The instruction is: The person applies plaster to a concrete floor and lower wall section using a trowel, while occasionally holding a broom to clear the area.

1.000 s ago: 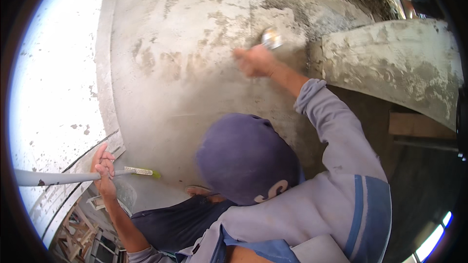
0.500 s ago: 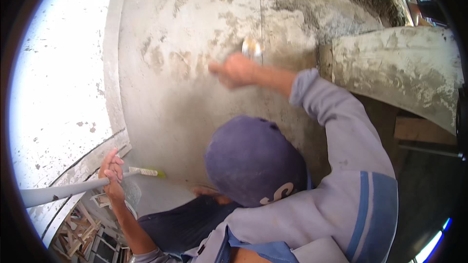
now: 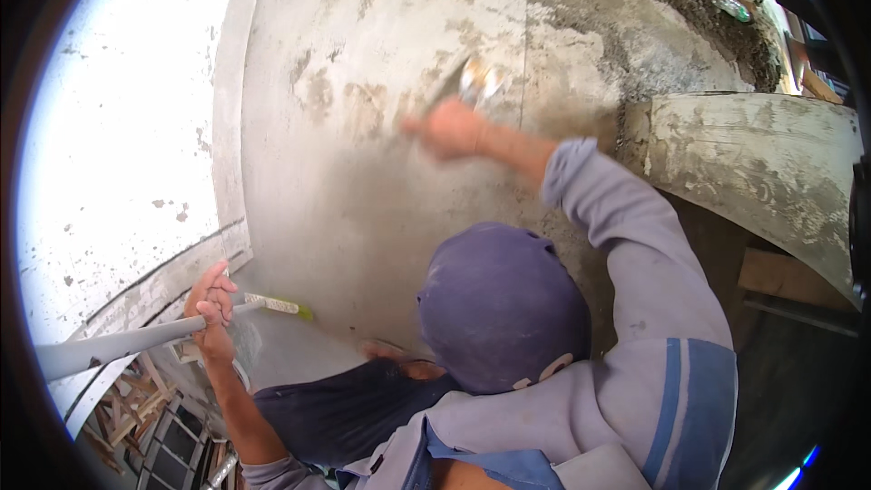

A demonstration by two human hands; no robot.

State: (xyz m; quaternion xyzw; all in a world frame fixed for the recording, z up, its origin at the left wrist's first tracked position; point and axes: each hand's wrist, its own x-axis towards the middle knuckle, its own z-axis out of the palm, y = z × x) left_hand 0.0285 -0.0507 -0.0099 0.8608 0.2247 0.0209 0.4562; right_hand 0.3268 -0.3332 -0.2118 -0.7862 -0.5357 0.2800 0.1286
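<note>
My right hand (image 3: 449,132), smeared by motion, is closed on a shiny metal tool that looks like a trowel (image 3: 481,80). Its dark edge lies close to the patchy grey cement surface (image 3: 318,154). At the lower left, my left hand (image 3: 213,304) is wrapped round a pale grey pole (image 3: 118,345), its fingers bent together. Just past that hand, a white and green strip (image 3: 279,306) is by the pole's far end. A rounded, dusty purple cloth shape (image 3: 504,304) with pale lettering hides part of the surface between my arms.
Bright white, speckled area (image 3: 127,145) with a raised border lies left. A cement-smeared ledge (image 3: 753,150) juts in at right, above a wooden block (image 3: 789,281). Rubble and a clear bottle (image 3: 730,7) lie at the upper right. Wood scraps (image 3: 136,408) show at lower left.
The view has shifted, so the surface and ledge sit further right and lower. My right hand has moved slightly with the tool, whose dark edge shows now. My left hand stays on the pole.
</note>
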